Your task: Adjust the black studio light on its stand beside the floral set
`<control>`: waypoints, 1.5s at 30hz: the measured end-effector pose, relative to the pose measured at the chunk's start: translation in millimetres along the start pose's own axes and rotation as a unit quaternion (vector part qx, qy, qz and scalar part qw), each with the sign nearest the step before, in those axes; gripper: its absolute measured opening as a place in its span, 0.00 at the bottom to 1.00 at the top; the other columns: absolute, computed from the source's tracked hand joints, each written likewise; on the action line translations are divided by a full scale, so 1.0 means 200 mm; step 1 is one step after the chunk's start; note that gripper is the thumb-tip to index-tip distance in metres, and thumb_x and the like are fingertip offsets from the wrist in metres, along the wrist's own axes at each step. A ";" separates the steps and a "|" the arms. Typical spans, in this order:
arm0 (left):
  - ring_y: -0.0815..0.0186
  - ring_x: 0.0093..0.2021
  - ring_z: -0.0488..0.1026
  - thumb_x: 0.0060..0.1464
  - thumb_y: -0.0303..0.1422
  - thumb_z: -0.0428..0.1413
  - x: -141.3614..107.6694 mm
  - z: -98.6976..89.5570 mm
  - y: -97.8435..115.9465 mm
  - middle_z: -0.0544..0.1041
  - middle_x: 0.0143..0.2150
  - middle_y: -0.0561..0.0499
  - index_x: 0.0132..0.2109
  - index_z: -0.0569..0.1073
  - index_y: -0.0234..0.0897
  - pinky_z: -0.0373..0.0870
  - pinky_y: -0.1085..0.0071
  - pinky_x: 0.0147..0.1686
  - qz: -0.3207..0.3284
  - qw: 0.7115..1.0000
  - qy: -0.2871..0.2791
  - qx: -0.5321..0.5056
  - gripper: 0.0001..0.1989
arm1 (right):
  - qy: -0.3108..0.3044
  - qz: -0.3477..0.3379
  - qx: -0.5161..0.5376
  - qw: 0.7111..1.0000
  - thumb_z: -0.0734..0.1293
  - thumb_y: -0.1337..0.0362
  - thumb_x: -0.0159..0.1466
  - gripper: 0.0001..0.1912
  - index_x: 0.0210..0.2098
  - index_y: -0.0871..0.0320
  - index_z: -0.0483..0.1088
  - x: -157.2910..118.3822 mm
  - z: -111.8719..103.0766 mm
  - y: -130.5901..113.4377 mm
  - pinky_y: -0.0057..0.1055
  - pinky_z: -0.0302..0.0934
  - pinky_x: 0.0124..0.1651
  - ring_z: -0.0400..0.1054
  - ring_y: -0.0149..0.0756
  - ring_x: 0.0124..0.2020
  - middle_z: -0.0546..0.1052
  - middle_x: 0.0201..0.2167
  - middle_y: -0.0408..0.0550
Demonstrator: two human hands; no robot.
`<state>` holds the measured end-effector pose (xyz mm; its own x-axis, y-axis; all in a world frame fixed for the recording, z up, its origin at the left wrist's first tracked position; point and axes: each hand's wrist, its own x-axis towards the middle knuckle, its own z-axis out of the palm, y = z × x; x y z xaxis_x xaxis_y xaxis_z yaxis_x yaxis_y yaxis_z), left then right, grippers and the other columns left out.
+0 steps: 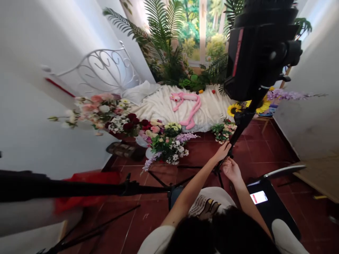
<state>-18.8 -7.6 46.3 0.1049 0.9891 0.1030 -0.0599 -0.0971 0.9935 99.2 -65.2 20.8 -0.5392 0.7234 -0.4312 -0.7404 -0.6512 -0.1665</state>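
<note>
My left hand (223, 152) is closed around the black pole of a light stand (239, 128), which rises at a tilt on the right. Just below it, my right hand (232, 169) has its fingers curled in against the same stand, near a dark knob. What those fingers pinch is too small to make out. On top of the pole sits a large black studio light (251, 56). The legs of the stand spread on the floor under my hands.
A white metal bed (106, 67) with a cream blanket (156, 102) holds a pink plush toy (189, 107). Flower bunches (169, 144) line its front. Another black stand (106, 188) crosses at left. A phone (259, 197) lies on a black chair seat (275, 211) at right.
</note>
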 end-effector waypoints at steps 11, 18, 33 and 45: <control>0.64 0.35 0.74 0.52 0.58 0.50 0.02 0.07 -0.08 0.79 0.36 0.46 0.44 0.73 0.33 0.70 0.69 0.38 0.005 0.997 0.068 -0.025 0.31 | -0.042 -0.038 0.019 0.998 0.63 0.61 0.65 0.06 0.37 0.57 0.68 -0.02 -0.05 -0.06 0.13 0.56 0.18 0.65 0.21 0.20 0.72 0.22 0.38; 0.62 0.37 0.75 0.49 0.58 0.53 0.02 0.10 -0.07 0.79 0.36 0.44 0.41 0.75 0.33 0.71 0.67 0.41 0.003 0.995 0.091 -0.050 0.31 | 0.126 -0.191 -0.378 0.897 0.72 0.58 0.54 0.11 0.31 0.59 0.72 -0.02 0.00 -0.12 0.25 0.63 0.22 0.72 0.35 0.25 0.77 0.26 0.49; 0.61 0.40 0.73 0.48 0.57 0.55 0.03 0.09 -0.10 0.79 0.38 0.45 0.40 0.75 0.33 0.68 0.65 0.46 0.002 0.994 0.105 -0.029 0.29 | 0.076 -0.498 -0.662 0.555 0.73 0.50 0.53 0.39 0.58 0.57 0.59 -0.24 0.58 -0.35 0.47 0.62 0.56 0.68 0.47 0.54 0.71 0.53 0.58; 0.61 0.39 0.74 0.48 0.57 0.54 0.03 0.11 -0.07 0.78 0.33 0.48 0.38 0.75 0.33 0.70 0.69 0.41 -0.019 0.993 0.096 -0.073 0.28 | 0.050 -0.610 -0.640 0.465 0.66 0.53 0.61 0.30 0.57 0.59 0.53 -0.02 1.08 -0.40 0.46 0.64 0.53 0.69 0.47 0.51 0.71 0.48 0.59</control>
<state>4.5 -3.3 34.1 -0.0813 0.9959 0.0406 -0.2036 -0.0564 0.9774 74.4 34.2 228.3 0.0380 0.7609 0.6477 0.4082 0.5798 -0.7051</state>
